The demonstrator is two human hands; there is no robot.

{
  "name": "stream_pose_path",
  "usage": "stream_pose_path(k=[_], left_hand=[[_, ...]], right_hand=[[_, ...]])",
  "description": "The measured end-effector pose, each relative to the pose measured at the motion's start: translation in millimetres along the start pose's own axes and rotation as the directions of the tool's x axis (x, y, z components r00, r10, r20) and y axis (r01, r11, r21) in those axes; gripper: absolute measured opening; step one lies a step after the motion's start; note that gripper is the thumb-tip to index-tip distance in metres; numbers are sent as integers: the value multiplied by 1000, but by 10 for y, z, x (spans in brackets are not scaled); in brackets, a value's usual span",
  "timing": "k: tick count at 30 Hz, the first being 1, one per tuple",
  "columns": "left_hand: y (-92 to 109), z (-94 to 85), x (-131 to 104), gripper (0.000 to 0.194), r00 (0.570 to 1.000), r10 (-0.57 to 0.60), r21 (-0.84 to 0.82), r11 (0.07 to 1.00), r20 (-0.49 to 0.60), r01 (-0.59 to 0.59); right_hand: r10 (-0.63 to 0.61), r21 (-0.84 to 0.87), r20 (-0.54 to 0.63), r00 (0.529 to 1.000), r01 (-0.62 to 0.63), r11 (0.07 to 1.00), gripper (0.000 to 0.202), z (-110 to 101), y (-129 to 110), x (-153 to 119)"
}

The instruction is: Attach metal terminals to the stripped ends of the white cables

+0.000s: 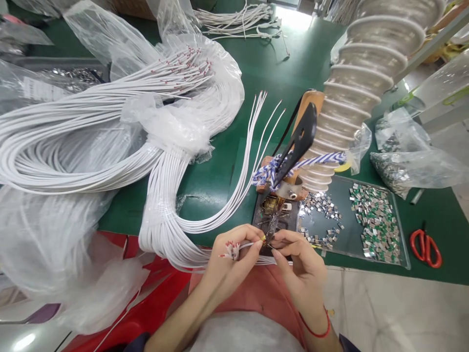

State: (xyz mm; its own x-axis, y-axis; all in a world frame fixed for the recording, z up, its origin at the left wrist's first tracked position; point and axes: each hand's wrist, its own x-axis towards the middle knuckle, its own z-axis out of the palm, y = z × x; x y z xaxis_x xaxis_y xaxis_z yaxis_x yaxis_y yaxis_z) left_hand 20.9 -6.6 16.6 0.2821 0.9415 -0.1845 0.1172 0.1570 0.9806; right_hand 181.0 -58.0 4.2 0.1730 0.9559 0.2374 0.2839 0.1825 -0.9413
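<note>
Left hand [234, 252]: thumb and fingers pinched on one white cable [247, 244], its end pointing right toward my other hand. A cluster of red-tipped cable ends [231, 250] showed beside it at the same hand. Right hand [304, 261]: thumb and index fingertips brought in at the fine wires of that cable's end — too small to tell whether they gripped a wire. The held end lay just in front of the dark block [292, 220], below a black lever [298, 142] bound with blue-and-white cord [269, 172]. A clear ribbed hose [362, 78] came down behind the lever.

To my left, a thick bundle of white cables [161, 200] curved over the green tabletop [205, 208]. To my right, a shallow tray [347, 239] held small metal connectors [379, 225] — many with green boards. Red-handled scissors [425, 248] lay beyond the tray.
</note>
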Motion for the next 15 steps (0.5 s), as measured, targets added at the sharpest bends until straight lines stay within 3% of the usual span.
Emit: stream_pose_path(k=[7, 15], left_hand=[[-5, -3, 17, 18, 1000, -17, 27, 999, -3, 17], [13, -7, 17, 16, 999, -41, -66, 997, -28, 39]], right_hand=[[44, 38, -8, 999, -44, 998, 19, 14, 33, -1], [17, 23, 8, 1000, -17, 1000, 20, 37, 6, 13]])
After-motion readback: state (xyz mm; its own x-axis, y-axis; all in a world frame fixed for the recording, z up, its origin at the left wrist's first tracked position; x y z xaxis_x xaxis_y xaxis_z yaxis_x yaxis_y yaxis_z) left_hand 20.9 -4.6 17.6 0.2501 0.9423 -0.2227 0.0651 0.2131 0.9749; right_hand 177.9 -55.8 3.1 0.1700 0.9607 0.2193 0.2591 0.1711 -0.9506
